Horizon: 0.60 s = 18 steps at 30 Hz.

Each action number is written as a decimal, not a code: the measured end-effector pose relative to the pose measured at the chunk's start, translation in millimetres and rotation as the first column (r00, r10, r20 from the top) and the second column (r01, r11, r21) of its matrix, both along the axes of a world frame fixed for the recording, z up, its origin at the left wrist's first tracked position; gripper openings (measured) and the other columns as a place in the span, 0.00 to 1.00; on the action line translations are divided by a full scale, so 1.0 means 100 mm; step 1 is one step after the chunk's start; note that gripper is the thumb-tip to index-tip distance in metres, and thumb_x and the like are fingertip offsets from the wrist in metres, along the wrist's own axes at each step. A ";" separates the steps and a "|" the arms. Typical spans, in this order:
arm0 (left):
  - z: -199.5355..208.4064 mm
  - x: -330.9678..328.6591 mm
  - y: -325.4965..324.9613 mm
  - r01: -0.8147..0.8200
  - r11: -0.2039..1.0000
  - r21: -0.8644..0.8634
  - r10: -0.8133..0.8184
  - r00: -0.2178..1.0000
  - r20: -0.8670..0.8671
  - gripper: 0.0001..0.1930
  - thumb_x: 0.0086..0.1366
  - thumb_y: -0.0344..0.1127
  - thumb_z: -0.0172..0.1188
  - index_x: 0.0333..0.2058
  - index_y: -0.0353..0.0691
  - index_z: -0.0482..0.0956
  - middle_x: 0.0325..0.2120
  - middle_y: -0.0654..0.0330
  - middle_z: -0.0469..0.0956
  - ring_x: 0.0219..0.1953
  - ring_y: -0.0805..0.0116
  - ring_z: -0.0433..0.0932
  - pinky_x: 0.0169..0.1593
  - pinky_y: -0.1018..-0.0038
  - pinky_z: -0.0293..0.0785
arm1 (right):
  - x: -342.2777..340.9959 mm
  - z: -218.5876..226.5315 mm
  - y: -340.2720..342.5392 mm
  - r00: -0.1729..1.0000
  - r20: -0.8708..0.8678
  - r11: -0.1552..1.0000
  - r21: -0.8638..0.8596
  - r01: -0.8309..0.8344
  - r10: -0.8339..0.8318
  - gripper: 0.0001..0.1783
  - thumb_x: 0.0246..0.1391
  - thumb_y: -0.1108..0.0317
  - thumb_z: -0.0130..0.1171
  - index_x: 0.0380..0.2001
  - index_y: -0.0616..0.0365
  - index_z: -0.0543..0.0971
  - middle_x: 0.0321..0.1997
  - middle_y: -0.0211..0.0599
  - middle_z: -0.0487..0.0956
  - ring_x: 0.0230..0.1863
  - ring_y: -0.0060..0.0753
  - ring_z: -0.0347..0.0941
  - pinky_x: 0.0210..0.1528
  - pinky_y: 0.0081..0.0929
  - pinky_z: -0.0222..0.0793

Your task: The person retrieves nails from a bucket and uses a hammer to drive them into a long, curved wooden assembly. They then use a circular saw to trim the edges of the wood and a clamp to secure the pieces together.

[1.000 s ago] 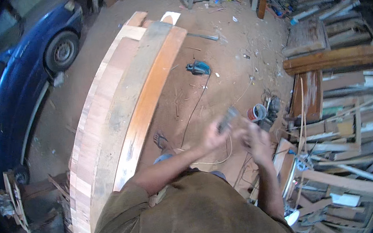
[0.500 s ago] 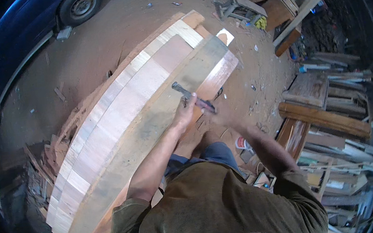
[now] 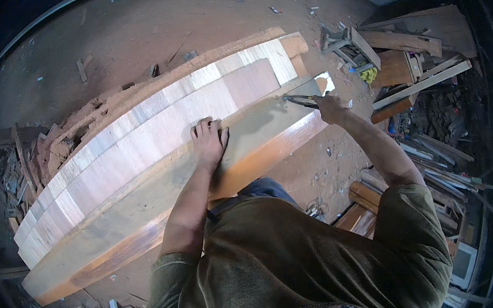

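Across the front of me lies a long curved wooden piece, its pale layers built up of short blocks. Along its near side runs a thick, dusty plank with an orange-brown edge. My left hand rests on the plank's far edge, fingers stretched out over the pale blocks, holding nothing. Farther right, my right hand is closed round a dark metal hand tool with what look like two long arms. Its tip meets the plank's top near the right end. Its exact kind is unclear.
Rough reddish-brown material lines the far side of the curved piece. A small wooden stool and loose boards lie at the far right. More timber is heaped down the right side, and wood scraps lie at the left.
My hands have parted: the left has moved left onto the plank, while the right has carried the tool farther right to its end. The view has shifted too.
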<state>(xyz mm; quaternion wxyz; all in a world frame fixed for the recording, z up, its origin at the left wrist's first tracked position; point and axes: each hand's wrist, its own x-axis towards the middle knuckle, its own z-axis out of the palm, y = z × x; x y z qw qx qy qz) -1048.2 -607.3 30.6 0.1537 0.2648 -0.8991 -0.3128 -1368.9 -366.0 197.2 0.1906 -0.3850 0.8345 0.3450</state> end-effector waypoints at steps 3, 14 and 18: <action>0.02 -0.01 -0.02 -0.040 0.999 -0.005 0.040 0.998 0.038 0.20 0.64 0.49 0.60 0.50 0.45 0.77 0.53 0.54 0.71 0.59 0.54 0.66 0.64 0.51 0.55 | 0.19 0.37 -0.61 0.999 0.015 0.995 0.087 -0.050 0.049 0.22 0.58 0.70 0.52 0.56 0.54 0.75 0.51 0.51 0.78 0.51 0.52 0.79 0.49 0.47 0.77; 0.00 -0.05 -0.01 -0.035 0.999 0.000 0.035 0.997 0.070 0.22 0.65 0.52 0.57 0.51 0.44 0.77 0.54 0.53 0.71 0.60 0.54 0.65 0.65 0.51 0.55 | 0.10 0.50 -1.08 0.975 0.095 0.941 0.258 -0.221 0.203 0.16 0.64 0.66 0.49 0.46 0.60 0.82 0.50 0.54 0.79 0.52 0.50 0.79 0.48 0.42 0.79; 0.05 -0.06 -0.04 -0.020 1.000 0.016 0.019 0.998 0.066 0.23 0.66 0.52 0.56 0.51 0.42 0.77 0.53 0.52 0.71 0.59 0.53 0.65 0.65 0.51 0.55 | 0.01 0.37 -0.96 0.980 0.056 0.950 0.240 -0.200 0.192 0.16 0.64 0.66 0.49 0.47 0.60 0.82 0.50 0.53 0.80 0.50 0.50 0.80 0.47 0.42 0.80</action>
